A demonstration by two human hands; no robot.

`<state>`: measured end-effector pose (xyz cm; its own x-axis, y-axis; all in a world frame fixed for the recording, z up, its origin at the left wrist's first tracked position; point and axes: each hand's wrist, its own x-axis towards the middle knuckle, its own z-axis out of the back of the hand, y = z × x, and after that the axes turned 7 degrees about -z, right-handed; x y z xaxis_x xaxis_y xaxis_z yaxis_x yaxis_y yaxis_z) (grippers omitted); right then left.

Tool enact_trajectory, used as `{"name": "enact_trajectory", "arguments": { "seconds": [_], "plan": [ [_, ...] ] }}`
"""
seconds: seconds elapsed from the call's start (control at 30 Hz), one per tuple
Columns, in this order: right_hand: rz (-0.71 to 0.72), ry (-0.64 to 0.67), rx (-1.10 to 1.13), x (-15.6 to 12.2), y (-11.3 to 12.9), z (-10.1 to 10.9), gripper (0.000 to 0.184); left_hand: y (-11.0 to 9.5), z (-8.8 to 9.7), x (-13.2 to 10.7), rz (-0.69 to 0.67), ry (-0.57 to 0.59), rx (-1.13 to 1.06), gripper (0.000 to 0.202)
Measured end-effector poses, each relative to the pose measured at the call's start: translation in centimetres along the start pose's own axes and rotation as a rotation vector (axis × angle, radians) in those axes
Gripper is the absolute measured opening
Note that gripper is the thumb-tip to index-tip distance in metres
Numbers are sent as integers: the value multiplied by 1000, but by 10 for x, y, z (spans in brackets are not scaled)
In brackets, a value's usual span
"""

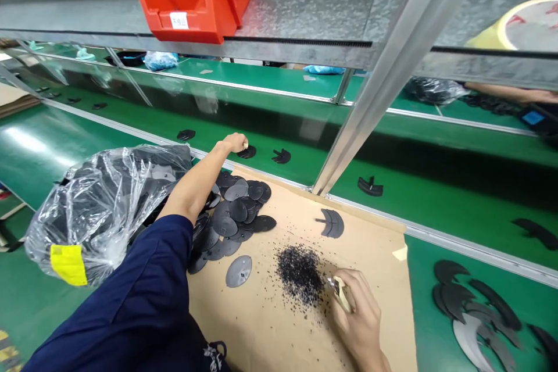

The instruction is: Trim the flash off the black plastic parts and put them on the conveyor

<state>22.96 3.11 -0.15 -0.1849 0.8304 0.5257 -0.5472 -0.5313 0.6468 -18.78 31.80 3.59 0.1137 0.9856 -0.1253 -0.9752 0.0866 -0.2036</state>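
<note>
My left hand (235, 142) stretches over to the green conveyor belt, its fingers closed at the edge of a black curved plastic part (247, 153). A pale cover shows on one of its fingertips. Low over the brown paper, my right hand (360, 308) is closed around a small shiny metal thing (333, 285), mostly hidden by the fingers; pale covering shows there too. Beside it lies a pile of tiny black bits (300, 275). One grey-black curved part with a stem (332, 224) rests above the pile. A single oval disc (239, 271) lies left of it.
Black oval discs (238, 209) are heaped by a clear plastic bag (100, 203) under my left arm. More curved parts (457, 296) lie at the right; several sit along the belt (305, 177). A metal post (370, 93) and a shelf with a red bin (187, 26) stand ahead.
</note>
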Motion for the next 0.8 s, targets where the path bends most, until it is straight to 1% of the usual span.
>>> {"name": "enact_trajectory", "arguments": {
  "seconds": [0.07, 0.17, 0.23, 0.3, 0.37, 0.47, 0.57, 0.63, 0.67, 0.7, 0.73, 0.8],
  "plan": [
    [9, 2, -7, 0, 0, 0, 25, -13, -2, 8, -28, -17, -12, 35],
    [34, 8, -35, -1, 1, -2, 27, -48, -13, 14, -126, -57, -45, 35],
    [49, 3, -70, -1, 1, -4, 24, -74, -23, 11, -175, -70, -62, 36],
    [64, -18, -109, -1, 1, -5, 22, -94, -28, 3, -190, -82, -72, 37],
    [89, -48, -146, -2, 2, -4, 23, -105, -26, -9, -191, -98, -83, 33],
    [152, -98, -166, -4, 3, -5, 23, -112, -10, -33, -229, -107, -108, 16],
    [200, -129, -137, -7, 8, -9, 19, -121, 6, -70, -324, -44, -148, 11],
    [210, -173, -118, -8, 12, -16, 19, -133, 8, -108, -441, 35, -216, 8],
    [212, -194, -99, -9, 14, -19, 20, -141, 6, -130, -564, 83, -296, 6],
    [214, -205, -75, -9, 16, -23, 22, -150, 1, -152, -681, 104, -378, 6],
    [223, -203, -49, -10, 18, -26, 22, -159, -5, -175, -770, 123, -434, 7],
    [256, -141, 2, -12, 22, -30, 19, -174, -19, -215, -879, 187, -500, 14]
  ]
}}
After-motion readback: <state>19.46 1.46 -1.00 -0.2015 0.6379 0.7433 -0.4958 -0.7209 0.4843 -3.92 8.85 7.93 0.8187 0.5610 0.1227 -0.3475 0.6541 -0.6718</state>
